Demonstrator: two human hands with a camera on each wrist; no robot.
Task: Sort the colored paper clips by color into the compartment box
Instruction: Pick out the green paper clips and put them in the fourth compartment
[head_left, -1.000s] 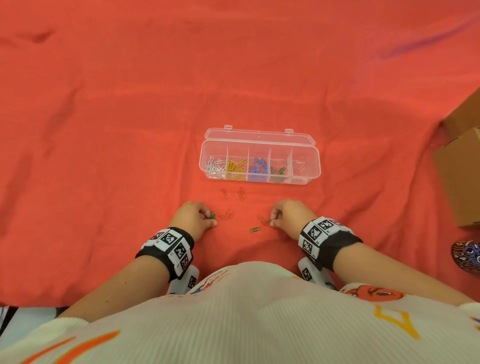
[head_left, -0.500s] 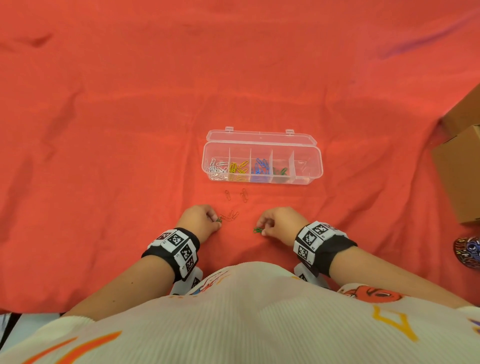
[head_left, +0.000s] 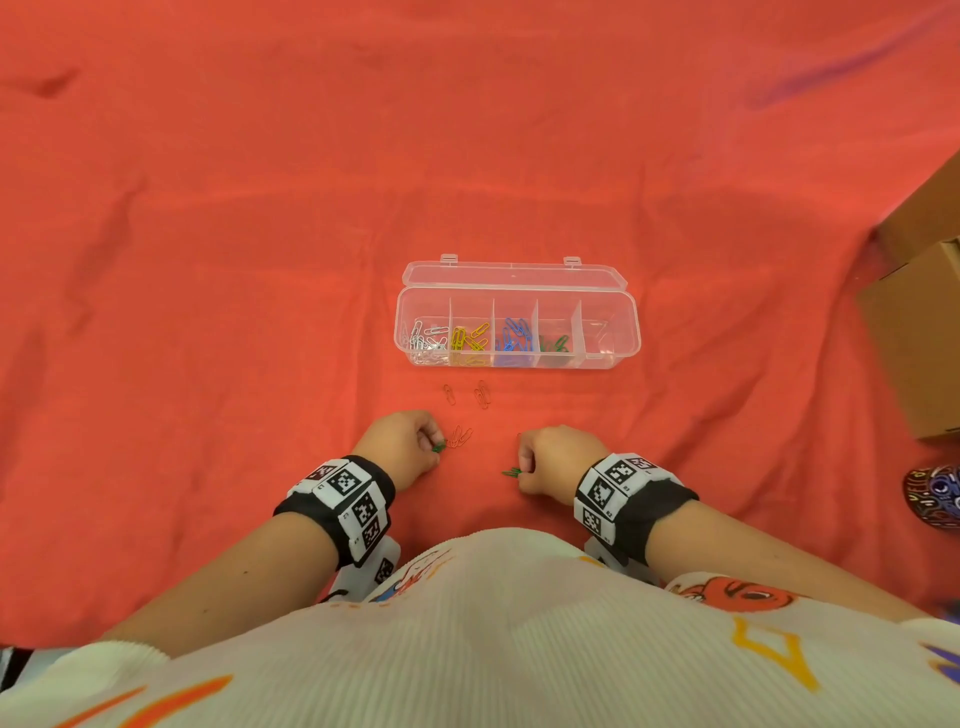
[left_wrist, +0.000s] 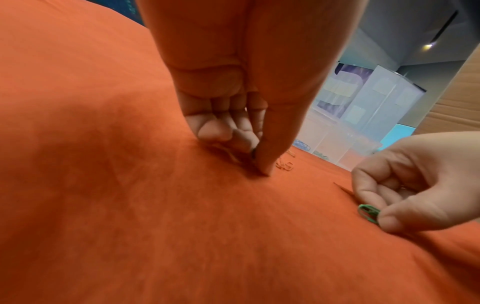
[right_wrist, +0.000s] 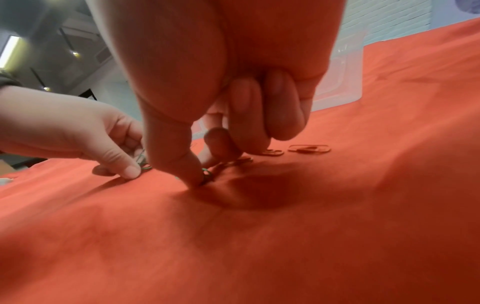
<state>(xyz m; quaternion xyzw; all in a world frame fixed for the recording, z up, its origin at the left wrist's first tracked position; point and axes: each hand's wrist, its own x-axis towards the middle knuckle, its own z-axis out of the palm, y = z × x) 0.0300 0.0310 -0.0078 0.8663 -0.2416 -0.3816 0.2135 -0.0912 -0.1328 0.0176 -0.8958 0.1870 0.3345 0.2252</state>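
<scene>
The clear compartment box (head_left: 629, 325) lies open ahead of me, holding white, yellow, blue and green clips in separate cells; its rightmost cell looks empty. My left hand (head_left: 435, 448) rests on the red cloth and pinches a green paper clip (head_left: 439, 447). My right hand (head_left: 521, 470) pinches another green paper clip (head_left: 511, 472) lying on the cloth, thumb pressed down on it (right_wrist: 206, 174). The left wrist view shows that clip (left_wrist: 367, 212) between the right thumb and forefinger. Several red clips (head_left: 460, 435) lie between the hands and the box.
Two more red clips (head_left: 449, 394) (head_left: 483, 394) lie just in front of the box. A cardboard box (head_left: 919, 338) stands at the right edge, with a dark patterned object (head_left: 935, 499) below it. Wrinkled red cloth (head_left: 208, 260) covers the whole surface.
My right hand moved left and toward me, from a red clip to the loose green clip, and now pinches it. The left hand stayed put, holding its green clip.
</scene>
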